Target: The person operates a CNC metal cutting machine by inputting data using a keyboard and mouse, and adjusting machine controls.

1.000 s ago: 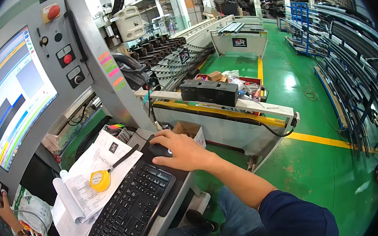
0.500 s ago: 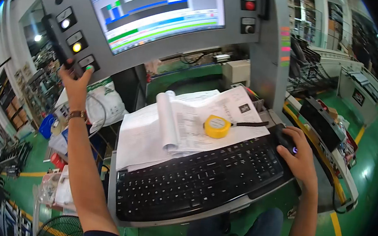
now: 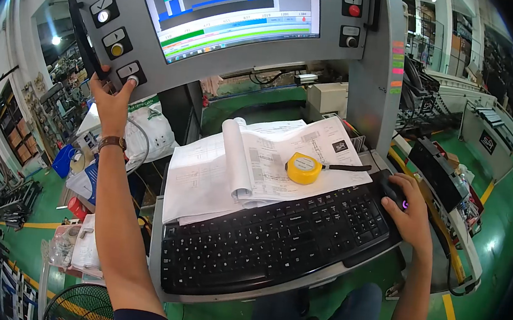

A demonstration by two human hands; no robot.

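Observation:
My left hand (image 3: 112,102) is at the lower left corner of the grey control panel (image 3: 217,57). Its thumb touches the lowest button (image 3: 132,80), and its fingers are spread at the panel's edge. My right hand (image 3: 410,213) is wrapped round the black mouse (image 3: 388,188), at the right end of the black keyboard (image 3: 273,242). Behind the keyboard lie printed sheets (image 3: 199,179), one curled into a roll. A yellow tape measure (image 3: 304,169) with a black strap rests on them. The screen (image 3: 234,10) shows coloured bars.
A red button (image 3: 354,10) and a knob (image 3: 350,41) sit right of the screen. Below the panel is a white bag (image 3: 148,131). A fan (image 3: 82,307) stands at the lower left, and a black box (image 3: 434,171) is at the right.
The view has shifted slightly, so the panel sits a little higher and further right. The yellow button's light has gone out. Both hands keep their places at the button and the mouse.

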